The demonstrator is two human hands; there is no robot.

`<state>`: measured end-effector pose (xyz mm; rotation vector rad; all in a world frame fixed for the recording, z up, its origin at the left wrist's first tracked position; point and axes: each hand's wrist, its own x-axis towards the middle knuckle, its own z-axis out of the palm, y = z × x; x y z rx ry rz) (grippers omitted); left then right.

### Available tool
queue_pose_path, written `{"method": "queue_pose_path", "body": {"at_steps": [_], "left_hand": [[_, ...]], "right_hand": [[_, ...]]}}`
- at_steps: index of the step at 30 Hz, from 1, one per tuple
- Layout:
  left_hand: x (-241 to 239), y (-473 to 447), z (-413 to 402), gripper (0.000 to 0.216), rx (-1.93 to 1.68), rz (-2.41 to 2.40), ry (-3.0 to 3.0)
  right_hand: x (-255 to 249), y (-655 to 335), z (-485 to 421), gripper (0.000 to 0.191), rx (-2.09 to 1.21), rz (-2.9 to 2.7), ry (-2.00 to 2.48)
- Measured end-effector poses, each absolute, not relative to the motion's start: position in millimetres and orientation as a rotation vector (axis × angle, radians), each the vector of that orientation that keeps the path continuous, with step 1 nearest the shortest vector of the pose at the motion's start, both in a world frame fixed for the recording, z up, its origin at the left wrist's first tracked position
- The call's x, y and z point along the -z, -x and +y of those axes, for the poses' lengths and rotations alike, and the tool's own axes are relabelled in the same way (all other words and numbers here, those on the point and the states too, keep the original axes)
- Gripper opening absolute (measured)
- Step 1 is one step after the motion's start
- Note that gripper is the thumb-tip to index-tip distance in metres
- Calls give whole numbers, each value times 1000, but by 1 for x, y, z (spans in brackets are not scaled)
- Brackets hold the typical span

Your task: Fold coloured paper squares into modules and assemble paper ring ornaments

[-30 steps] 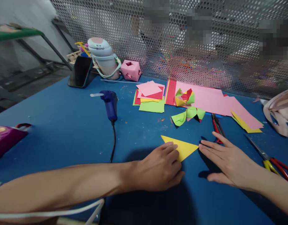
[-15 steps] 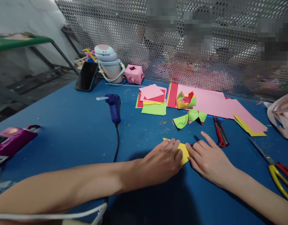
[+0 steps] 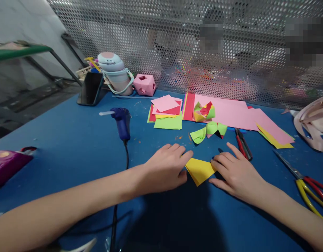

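Observation:
A folded yellow paper piece point(image 3: 199, 170) lies on the blue table point(image 3: 72, 140) between my hands. My left hand point(image 3: 165, 168) rests flat with its fingertips pressing the paper's left corner. My right hand point(image 3: 233, 171) lies on the right, fingers stretched out, fingertips touching the paper's right edge. Neither hand lifts the paper. Just behind lie a green folded paper shape point(image 3: 210, 131) and a multicoloured folded piece point(image 3: 203, 112).
A blue glue gun point(image 3: 121, 120) with its cord lies to the left. Stacks of coloured paper point(image 3: 166, 113) and pink sheets point(image 3: 237, 113) sit at the back. Red pliers point(image 3: 242, 143), yellow-red scissors point(image 3: 308, 183), a phone point(image 3: 90, 89), a bottle point(image 3: 115, 71), a pink cube point(image 3: 144, 84).
Both hands closed in on the yellow triangle and folded it smaller; now they have spread apart, showing a compact yellow piece. The left hand slid left.

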<state>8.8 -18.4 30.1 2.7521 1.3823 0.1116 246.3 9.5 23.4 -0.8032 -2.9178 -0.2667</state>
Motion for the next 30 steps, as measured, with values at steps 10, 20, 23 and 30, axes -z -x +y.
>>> {"method": "queue_pose_path", "body": {"at_steps": [10,20,23,30], "left_hand": [[-13,-13,-14,12,-530,1227,-2454],[-8,-32,-23,7,-754,1293,-1502],[-6,-31,-22,9,-764,1274,-1391],[-13,-23,-10,11,-819,1395,-1756]], "right_hand": [[-19,-240,11,18,-459,-2498,861],[-12,-220,-1,67,-1404,-1534,1190],[-16,-221,-1,64,-1553,-1558,1153],[-7,-235,0,57,-848,-2171,1199]]}}
